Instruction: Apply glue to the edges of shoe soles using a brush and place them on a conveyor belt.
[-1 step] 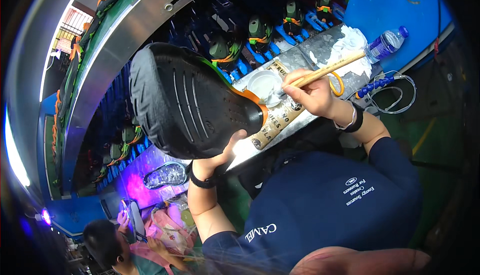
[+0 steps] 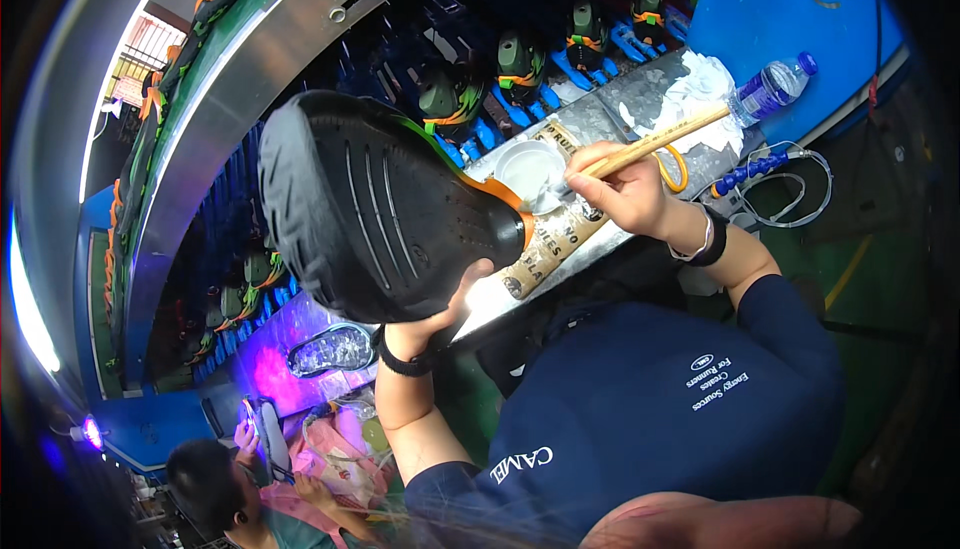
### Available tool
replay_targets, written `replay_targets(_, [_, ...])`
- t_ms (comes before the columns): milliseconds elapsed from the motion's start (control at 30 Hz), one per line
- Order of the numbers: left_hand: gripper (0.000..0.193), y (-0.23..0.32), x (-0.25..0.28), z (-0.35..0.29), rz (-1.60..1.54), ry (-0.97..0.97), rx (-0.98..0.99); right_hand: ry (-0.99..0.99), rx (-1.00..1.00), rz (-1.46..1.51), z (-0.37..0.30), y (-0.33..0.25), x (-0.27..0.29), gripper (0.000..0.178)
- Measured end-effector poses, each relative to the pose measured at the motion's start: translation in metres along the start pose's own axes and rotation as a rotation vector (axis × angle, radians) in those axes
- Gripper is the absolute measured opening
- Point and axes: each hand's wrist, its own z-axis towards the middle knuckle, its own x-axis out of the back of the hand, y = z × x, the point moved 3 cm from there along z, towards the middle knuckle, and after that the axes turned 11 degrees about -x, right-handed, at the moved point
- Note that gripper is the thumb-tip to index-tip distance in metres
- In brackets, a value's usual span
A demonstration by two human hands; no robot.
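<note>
My left hand (image 2: 450, 307) is closed on a black shoe upper (image 2: 410, 204) from below, thumb raised along its near side. The underside faces me and shows slanting grey lines; orange and green trim borders one edge. Dark, wrinkled covering (image 2: 300, 199) wraps the wide end. In my right hand (image 2: 622, 187) is a brush (image 2: 650, 139) with a wooden handle. Its pale, wet-looking bristles (image 2: 545, 199) are close to the orange edge; whether they touch it I cannot tell. Just behind the bristles sits a white bowl (image 2: 530, 164) on printed brown paper (image 2: 545, 251).
Shoes on blue holders (image 2: 518, 74) line the machine beyond the metal bench (image 2: 600, 114). Crumpled white tissue (image 2: 695, 99), a plastic bottle (image 2: 775, 89) and a blue hose (image 2: 750, 174) are at right. A clear sole-shaped piece (image 2: 332, 349) lies left, near a co-worker (image 2: 215, 494).
The brush tip has shifted slightly left, closer to the shoe's orange edge. The shoe's wide end has tilted a little; both hands keep their hold.
</note>
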Motion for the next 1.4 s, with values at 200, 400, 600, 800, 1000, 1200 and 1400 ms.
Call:
replay_targets(200, [0.030, -0.021, -0.004, -0.013, 0.001, -0.002, 0.068, -0.064, -0.005, -0.010, -0.013, -0.004, -0.007, 0.003])
replay_targets(400, [0.030, -0.005, -0.003, -0.011, 0.154, -0.062, -0.074, -0.117, -0.073, 0.102, -0.019, -0.015, -0.011, 0.003])
replay_targets(600, [0.055, -0.019, -0.005, 0.005, -0.485, 0.276, 0.165, -0.100, 0.150, -0.092, -0.010, -0.010, -0.007, 0.003])
replay_targets(800, [0.058, -0.030, -0.011, 0.008, -0.650, 0.215, 0.339, -0.113, 0.195, -0.130, 0.001, -0.018, -0.007, 0.008])
replay_targets(1000, [0.058, -0.036, -0.011, 0.006, -0.687, 0.174, 0.388, -0.203, 0.103, -0.150, -0.005, -0.016, -0.016, 0.006])
replay_targets(1200, [0.058, -0.031, -0.015, 0.006, -0.751, 0.146, 0.429, -0.138, 0.104, -0.192, 0.004, -0.012, -0.018, 0.004])
replay_targets(1400, [0.059, -0.024, -0.016, 0.004, -0.752, 0.123, 0.467, -0.064, 0.144, -0.231, 0.019, -0.020, -0.018, 0.002])
